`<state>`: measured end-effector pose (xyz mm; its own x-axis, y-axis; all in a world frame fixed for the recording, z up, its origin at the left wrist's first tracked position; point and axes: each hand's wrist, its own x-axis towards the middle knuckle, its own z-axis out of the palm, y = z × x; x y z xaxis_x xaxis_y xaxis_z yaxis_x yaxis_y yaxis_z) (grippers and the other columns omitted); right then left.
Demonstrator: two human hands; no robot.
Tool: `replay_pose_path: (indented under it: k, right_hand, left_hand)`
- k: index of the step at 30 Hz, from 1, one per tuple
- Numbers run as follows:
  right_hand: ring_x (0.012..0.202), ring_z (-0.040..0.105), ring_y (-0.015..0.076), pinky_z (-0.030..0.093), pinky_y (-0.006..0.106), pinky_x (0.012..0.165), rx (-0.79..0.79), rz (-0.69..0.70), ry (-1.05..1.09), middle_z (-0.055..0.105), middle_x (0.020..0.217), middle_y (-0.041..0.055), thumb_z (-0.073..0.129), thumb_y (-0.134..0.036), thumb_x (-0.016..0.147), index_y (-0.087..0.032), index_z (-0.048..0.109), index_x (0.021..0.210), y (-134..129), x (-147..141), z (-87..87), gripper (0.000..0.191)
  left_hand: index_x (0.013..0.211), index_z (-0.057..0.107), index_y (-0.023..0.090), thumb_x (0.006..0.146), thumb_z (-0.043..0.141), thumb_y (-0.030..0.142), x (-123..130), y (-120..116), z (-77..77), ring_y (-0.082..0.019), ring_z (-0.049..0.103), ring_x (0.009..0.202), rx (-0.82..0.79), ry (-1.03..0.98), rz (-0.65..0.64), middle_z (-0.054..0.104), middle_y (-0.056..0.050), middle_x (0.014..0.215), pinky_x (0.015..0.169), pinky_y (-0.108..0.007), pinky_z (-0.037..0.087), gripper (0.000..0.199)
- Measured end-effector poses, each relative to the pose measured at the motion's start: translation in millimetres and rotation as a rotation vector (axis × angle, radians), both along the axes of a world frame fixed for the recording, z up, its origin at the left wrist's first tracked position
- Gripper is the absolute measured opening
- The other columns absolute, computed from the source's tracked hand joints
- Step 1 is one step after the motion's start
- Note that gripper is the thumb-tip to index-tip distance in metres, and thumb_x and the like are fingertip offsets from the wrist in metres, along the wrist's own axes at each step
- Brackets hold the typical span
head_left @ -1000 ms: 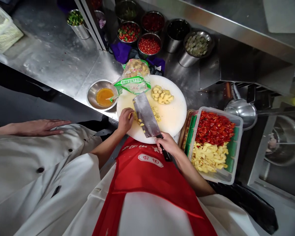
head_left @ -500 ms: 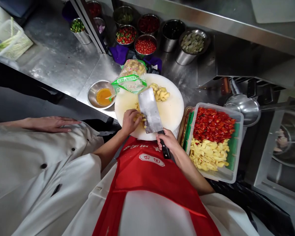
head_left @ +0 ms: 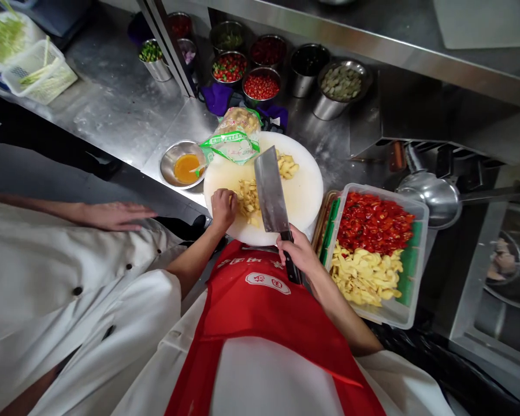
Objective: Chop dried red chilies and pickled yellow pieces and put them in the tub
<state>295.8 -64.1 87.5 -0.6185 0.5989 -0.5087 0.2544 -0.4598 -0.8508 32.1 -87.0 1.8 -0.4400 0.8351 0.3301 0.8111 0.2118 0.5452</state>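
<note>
The right hand (head_left: 295,249) is wrapped round the black handle (head_left: 292,267) of a broad, rectangular, grey steel cleaver (head_left: 271,193), slanting across a smooth, round white cutting board (head_left: 307,196). The left hand (head_left: 224,209) has curled fingers beside a loose heap of small, rough-cut yellow pieces (head_left: 248,196) on the board; whether it pinches any, I cannot tell. Farther back lie knobbly pale-yellow chunks (head_left: 288,166) and a crinkled clear-and-green plastic bag (head_left: 234,144).

Smooth metal cleaver blade (head_left: 271,192) (dullish).

One cleaver (head_left: 271,190), one round white board (head_left: 305,196)
</note>
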Motion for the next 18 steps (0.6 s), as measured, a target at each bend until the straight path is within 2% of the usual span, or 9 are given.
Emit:
replay_pose_path:
  k: [3, 5, 6, 8, 10, 12, 13, 15, 18]
  right_hand:
    - [0.063, 0.057, 0.0116, 0.052, 0.027, 0.066, 0.299, 0.184, -0.031, 0.06, 0.088, -0.0017, 0.049, -0.017, 0.075, -0.023, 0.039, 0.146, -4, 14, 9.0, 0.072]
    - [0.084, 0.06, 0.0158, 0.049, 0.031, 0.084, 0.514, 0.318, -0.11, 0.059, 0.099, 0.0029, 0.048, -0.014, 0.078, -0.023, 0.032, 0.154, -6, 18, 12.9, 0.078]
    - [0.093, 0.059, 0.0179, 0.047, 0.033, 0.089, 0.598, 0.39, -0.162, 0.058, 0.104, 0.005, 0.047, -0.014, 0.081, -0.024, 0.032, 0.155, -7, 18, 14.1, 0.076]
    - [0.099, 0.058, 0.0205, 0.046, 0.033, 0.09, 0.708, 0.538, -0.272, 0.056, 0.113, 0.0078, 0.044, -0.014, 0.085, -0.027, 0.032, 0.155, -8, 15, 15.7, 0.072]
    - [0.096, 0.059, 0.021, 0.046, 0.032, 0.087, 0.783, 0.661, -0.36, 0.054, 0.118, 0.0091, 0.043, -0.014, 0.087, -0.03, 0.032, 0.155, -9, 9, 17.3, 0.07]
    - [0.092, 0.06, 0.0204, 0.046, 0.031, 0.083, 0.843, 0.748, -0.408, 0.054, 0.12, 0.0093, 0.043, -0.014, 0.088, -0.033, 0.033, 0.155, -8, 2, 19.5, 0.07]
    - [0.091, 0.06, 0.02, 0.045, 0.03, 0.082, 0.866, 0.779, -0.424, 0.054, 0.12, 0.0091, 0.044, -0.013, 0.088, -0.034, 0.033, 0.154, -8, -1, 20.8, 0.07]
    - [0.09, 0.061, 0.0195, 0.045, 0.029, 0.081, 0.897, 0.825, -0.449, 0.055, 0.12, 0.0086, 0.044, -0.014, 0.089, -0.036, 0.036, 0.153, -9, -2, 23.6, 0.069]
    - [0.089, 0.063, 0.0205, 0.046, 0.03, 0.08, 0.915, 0.859, -0.482, 0.057, 0.119, 0.0088, 0.044, -0.016, 0.09, -0.037, 0.036, 0.153, -12, 12, 27.4, 0.067]
  left_hand:
    - [0.092, 0.055, 0.02, 0.1, 0.042, 0.033, -10, 7, 27.8, -0.023, 0.054, 0.091, 0.152, -0.052, 0.107, 0.058, -0.008, 0.09, 0.084, -0.04, 0.044, 0.021]
    - [0.097, 0.055, 0.021, 0.101, 0.041, 0.036, -13, 13, 53.4, -0.022, 0.054, 0.096, 0.232, -0.043, 0.119, 0.058, -0.008, 0.095, 0.089, -0.041, 0.044, 0.022]
    - [0.1, 0.056, 0.021, 0.1, 0.042, 0.038, -13, 16, 66.1, -0.023, 0.054, 0.1, 0.241, -0.024, 0.081, 0.058, -0.008, 0.099, 0.092, -0.041, 0.044, 0.022]
    - [0.108, 0.057, 0.021, 0.097, 0.049, 0.042, -9, 22, 86.6, -0.025, 0.054, 0.109, 0.163, 0.032, -0.111, 0.059, -0.01, 0.109, 0.099, -0.044, 0.042, 0.025]
    - [0.118, 0.058, 0.021, 0.089, 0.06, 0.05, 2, 26, 95.6, -0.029, 0.051, 0.121, -0.026, 0.105, -0.389, 0.057, -0.012, 0.124, 0.108, -0.048, 0.037, 0.041]
    - [0.129, 0.056, 0.022, 0.08, 0.069, 0.056, 15, 29, 91.5, -0.035, 0.042, 0.133, -0.224, 0.169, -0.613, 0.05, -0.013, 0.139, 0.116, -0.053, 0.028, 0.061]
    - [0.133, 0.054, 0.021, 0.078, 0.069, 0.058, 20, 30, 85.6, -0.036, 0.037, 0.138, -0.299, 0.191, -0.677, 0.046, -0.013, 0.145, 0.118, -0.054, 0.023, 0.068]
    - [0.138, 0.052, 0.021, 0.081, 0.066, 0.06, 26, 36, 69.9, -0.038, 0.03, 0.143, -0.393, 0.211, -0.722, 0.041, -0.013, 0.151, 0.121, -0.056, 0.017, 0.071]
    - [0.138, 0.052, 0.02, 0.088, 0.056, 0.059, 16, 48, 46.2, -0.039, 0.028, 0.145, -0.445, 0.211, -0.675, 0.039, -0.014, 0.153, 0.12, -0.058, 0.016, 0.064]
